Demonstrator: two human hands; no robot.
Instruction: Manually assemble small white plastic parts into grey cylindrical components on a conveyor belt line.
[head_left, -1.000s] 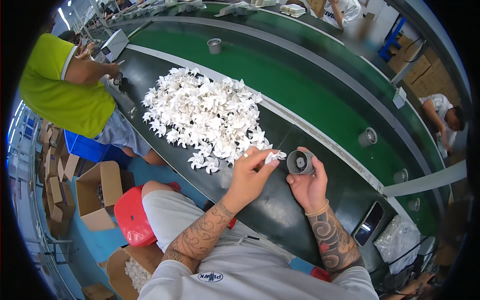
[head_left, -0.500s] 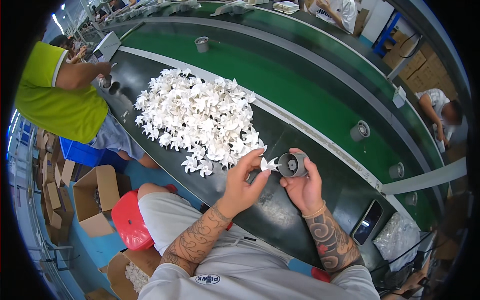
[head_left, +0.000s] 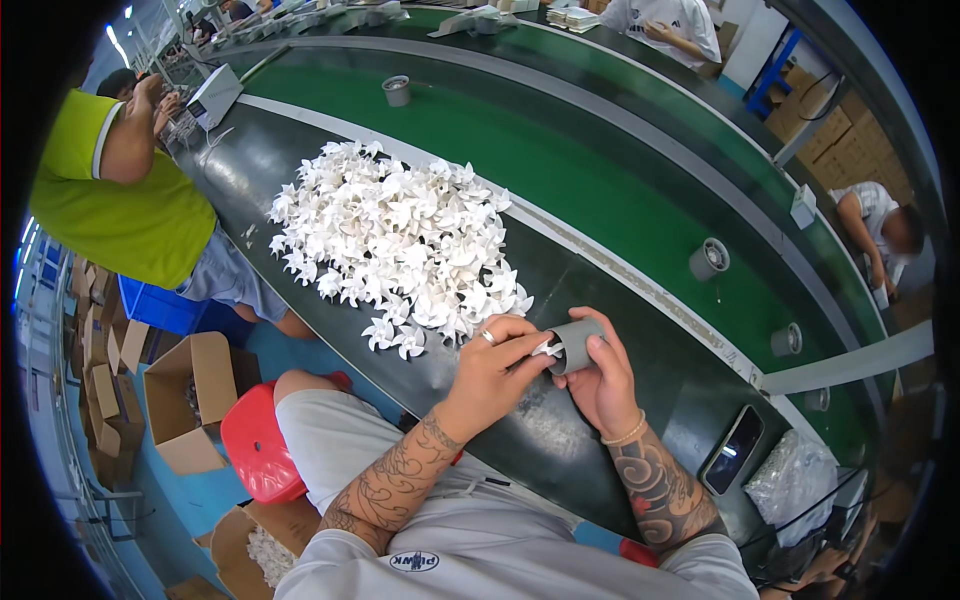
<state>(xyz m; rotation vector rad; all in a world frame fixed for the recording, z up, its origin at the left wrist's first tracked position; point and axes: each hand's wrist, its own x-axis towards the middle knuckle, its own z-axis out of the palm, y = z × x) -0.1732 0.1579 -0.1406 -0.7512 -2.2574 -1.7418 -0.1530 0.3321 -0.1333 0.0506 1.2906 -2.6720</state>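
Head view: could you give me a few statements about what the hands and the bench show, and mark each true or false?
1. The right hand holds a grey cylinder. True.
2. The left hand rests flat on the bench, away from the cylinder. False: its fingers press a small white piece at the cylinder's open end.
3. A heap of white star-shaped pieces lies on the dark bench. True.
4. The green belt carries nothing. False: several grey cylinders stand on it, one being.
5. A phone lies on the bench to the person's right. True.
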